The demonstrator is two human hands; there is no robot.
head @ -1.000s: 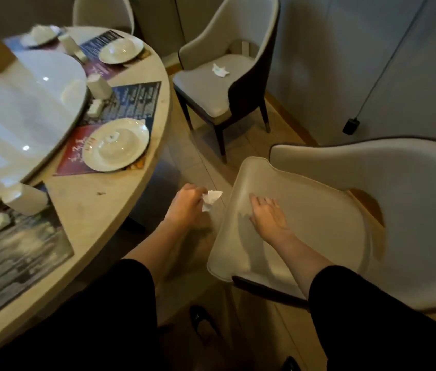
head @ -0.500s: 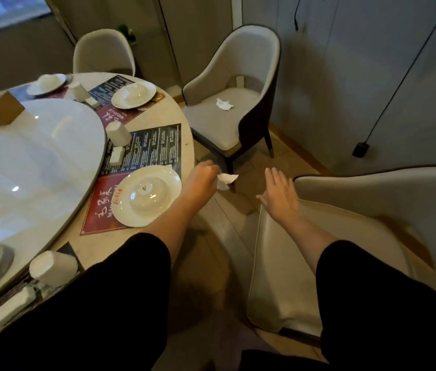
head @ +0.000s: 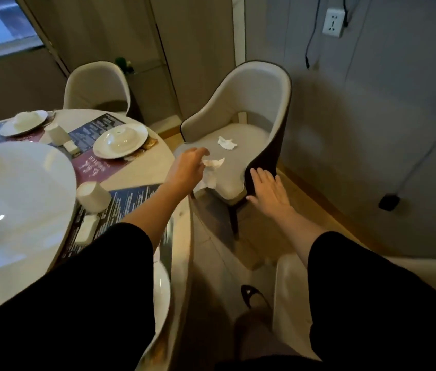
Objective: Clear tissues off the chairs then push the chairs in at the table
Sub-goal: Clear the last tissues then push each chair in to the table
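Observation:
My left hand [head: 187, 170] pinches a crumpled white tissue [head: 211, 167] over the front of a beige armchair's seat [head: 238, 167]. A second crumpled tissue [head: 226, 143] lies on that seat, further back. My right hand [head: 267, 192], fingers straight, reaches to the dark front edge of the chair's right armrest; whether it touches is unclear. A corner of the nearer beige chair [head: 289, 287] shows low, behind my right arm. The round table [head: 142, 167] stands at left.
Plates [head: 120, 140], upturned cups [head: 92, 196], placemats and a glass turntable [head: 19, 199] sit on the table. Another beige chair [head: 96, 87] stands at the far side. A grey wall with a socket [head: 333, 21] and hanging cable runs along the right. A shoe [head: 249, 294] is below.
I have moved from the near chair toward the far one. My left hand carried the tissue forward over the far seat; my right hand left the near seat and reached the far armrest.

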